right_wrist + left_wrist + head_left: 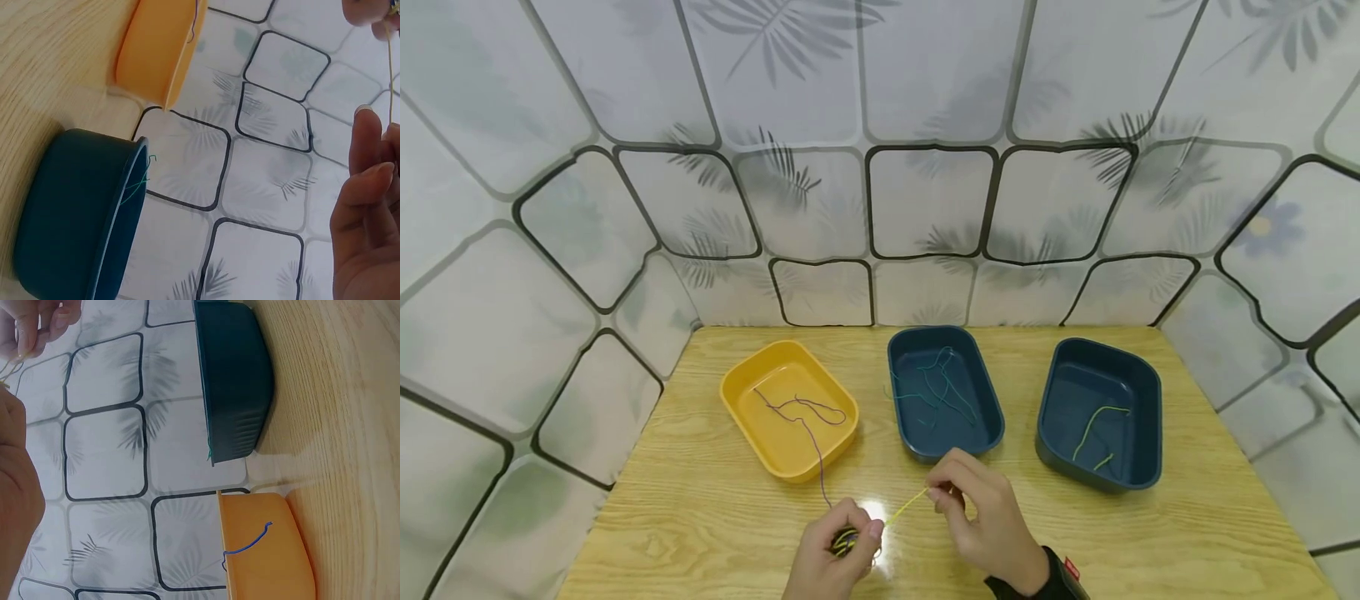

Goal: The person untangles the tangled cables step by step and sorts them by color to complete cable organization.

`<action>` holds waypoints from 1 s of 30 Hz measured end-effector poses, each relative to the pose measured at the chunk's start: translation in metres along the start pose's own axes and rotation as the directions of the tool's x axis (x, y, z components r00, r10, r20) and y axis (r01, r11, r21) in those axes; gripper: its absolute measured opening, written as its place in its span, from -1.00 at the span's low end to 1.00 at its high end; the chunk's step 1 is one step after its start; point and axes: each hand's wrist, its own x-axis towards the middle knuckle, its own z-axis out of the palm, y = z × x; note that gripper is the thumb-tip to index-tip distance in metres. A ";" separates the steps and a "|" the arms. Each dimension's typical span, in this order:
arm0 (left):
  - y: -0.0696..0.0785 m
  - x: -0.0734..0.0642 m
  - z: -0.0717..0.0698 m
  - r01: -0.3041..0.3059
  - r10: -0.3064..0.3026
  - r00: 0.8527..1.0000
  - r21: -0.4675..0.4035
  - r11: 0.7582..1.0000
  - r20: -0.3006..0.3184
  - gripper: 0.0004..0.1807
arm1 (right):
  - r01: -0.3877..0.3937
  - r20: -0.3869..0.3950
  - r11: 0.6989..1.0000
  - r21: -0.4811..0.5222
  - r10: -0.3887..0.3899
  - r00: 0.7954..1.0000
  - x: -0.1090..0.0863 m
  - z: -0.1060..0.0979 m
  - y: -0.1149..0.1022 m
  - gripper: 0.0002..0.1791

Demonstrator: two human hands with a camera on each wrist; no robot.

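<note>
A tangled bundle of yellow and dark string (844, 542) is gripped in my left hand (831, 554), low in the head view. My right hand (985, 517) pinches the end of a yellow string (906, 507), which runs taut between the two hands. In the right wrist view the same yellow string (390, 75) stretches straight from the left fingers to the right fingertips. A purple string (820, 458) trails over the near rim of the yellow bin (737, 421) toward the left hand.
Green strings (943, 383) lie in the middle dark blue bin (917, 450), one poking over its left rim. The right dark blue bin (1060, 467) has short yellow-green strings (1086, 429) in it. A patterned cloth (925, 200) stands behind the wooden table (662, 500).
</note>
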 end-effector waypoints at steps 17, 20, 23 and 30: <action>-0.007 -0.014 -0.030 -0.025 0.026 0.999 -0.006 1.000 0.027 -0.64 | -0.387 -0.413 0.912 -0.139 0.302 0.859 -0.003 -0.107 0.033 -0.88; -0.007 -0.014 -0.031 0.001 -0.001 1.000 0.021 1.000 0.007 -0.66 | -0.469 -0.504 0.871 -0.150 0.340 0.794 -0.009 -0.122 0.033 -0.90; -0.008 -0.013 -0.030 -0.003 0.003 1.000 0.034 0.999 0.012 -0.66 | -0.569 -0.632 0.800 -0.189 0.345 0.694 -0.017 -0.136 0.038 -0.87; -0.008 -0.014 -0.030 0.050 -0.049 0.999 0.062 0.997 -0.014 -0.64 | -0.738 -0.805 0.584 -0.339 0.227 0.549 -0.043 -0.167 0.057 -0.85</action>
